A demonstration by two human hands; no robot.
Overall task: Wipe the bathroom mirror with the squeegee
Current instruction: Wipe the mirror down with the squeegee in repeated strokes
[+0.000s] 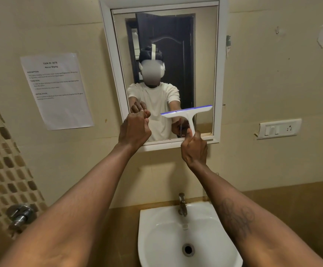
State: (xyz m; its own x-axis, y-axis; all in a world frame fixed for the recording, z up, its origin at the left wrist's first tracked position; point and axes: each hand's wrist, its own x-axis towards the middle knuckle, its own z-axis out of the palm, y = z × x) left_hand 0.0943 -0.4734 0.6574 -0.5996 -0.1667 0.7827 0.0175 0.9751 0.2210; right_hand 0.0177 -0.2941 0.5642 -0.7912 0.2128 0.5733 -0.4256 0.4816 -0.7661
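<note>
Two hands are raised at the mirror [205,54]. The squeegee [187,113] is gripped in the right hand [194,149], blade laid on the lower glass. Left hand [134,129] is curled, nothing held.

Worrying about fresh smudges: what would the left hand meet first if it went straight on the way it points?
The mirror, low on its left side. The left hand, fingers curled, seems to meet its reflection there, so it may already touch; depth is unclear.
</note>
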